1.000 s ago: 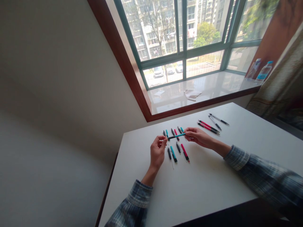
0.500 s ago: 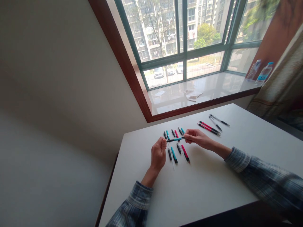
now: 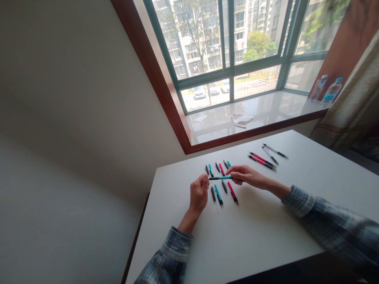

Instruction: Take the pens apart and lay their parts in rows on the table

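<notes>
A teal and black pen [image 3: 220,178] is held level above the white table between both hands. My left hand [image 3: 199,192] is closed on its black end. At the teal end, my right hand [image 3: 246,176] pinches the pen, its index finger reaching out a little past the thumb. Pen parts lie beneath and around the hands: a teal barrel piece [image 3: 218,194], a red barrel piece [image 3: 232,192], black pieces such as one black grip [image 3: 213,193], and a thin refill [image 3: 217,207]. Farther back lie more black, teal and red pieces, partly hidden by the hands.
Two red and black pens [image 3: 262,161] and two clear and black pens [image 3: 274,151] lie at the back right of the white table [image 3: 254,232]. Behind it, the windowsill [image 3: 213,128] bears a crumpled cloth or paper [image 3: 242,120] and two plastic bottles [image 3: 331,92].
My right hand has come down slightly at the pen's teal end, and its index finger has stretched forward. The pen now lies nearly level. My left hand keeps its hold.
</notes>
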### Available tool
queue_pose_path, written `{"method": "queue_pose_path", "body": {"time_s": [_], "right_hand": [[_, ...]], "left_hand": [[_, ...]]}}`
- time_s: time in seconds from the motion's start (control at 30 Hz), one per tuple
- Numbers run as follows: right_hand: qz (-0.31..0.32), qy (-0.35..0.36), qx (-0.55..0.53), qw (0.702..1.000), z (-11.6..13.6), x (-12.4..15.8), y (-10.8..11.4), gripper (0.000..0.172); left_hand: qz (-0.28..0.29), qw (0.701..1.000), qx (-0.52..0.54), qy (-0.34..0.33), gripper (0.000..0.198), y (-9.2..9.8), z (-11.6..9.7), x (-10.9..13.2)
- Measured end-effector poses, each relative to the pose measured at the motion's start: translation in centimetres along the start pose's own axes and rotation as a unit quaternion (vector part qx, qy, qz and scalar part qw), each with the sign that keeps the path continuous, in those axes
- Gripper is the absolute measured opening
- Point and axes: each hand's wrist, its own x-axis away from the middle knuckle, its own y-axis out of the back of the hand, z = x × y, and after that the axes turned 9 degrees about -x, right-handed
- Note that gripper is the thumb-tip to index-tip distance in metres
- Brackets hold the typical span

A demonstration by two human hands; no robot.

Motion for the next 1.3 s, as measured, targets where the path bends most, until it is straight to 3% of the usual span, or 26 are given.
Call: {"method": "queue_pose_path", "body": {"time_s": [0.2,0.5,0.77,1.0,1.3], "right_hand": [[-0.002,-0.007,0.065,0.998,0.4,0.3,-0.2,0.043],[0.074,-0.088,0.052,0.992,-0.1,0.5,-0.9,0.054],[0.087,-0.044,0.095,0.991,0.4,0.5,-1.1,0.039],[0.041,-0.002,0.074,0.996,0.4,0.6,-1.3,0.031],[-0.028,0.023,0.099,0.994,0.5,0.4,-2.3,0.038]], "left_hand": [[-0.009,1.000,0.008,0.007,0.054,0.0,0.2,0.0],[0.058,0.993,-0.074,-0.074,0.056,-0.2,-0.1,0.4],[0.032,0.990,-0.109,-0.085,0.057,-0.3,-0.2,0.6],[0.010,0.992,-0.101,-0.070,0.054,0.0,-0.3,0.3],[0.076,0.978,-0.137,-0.135,0.025,-0.2,-1.5,0.7]]}}
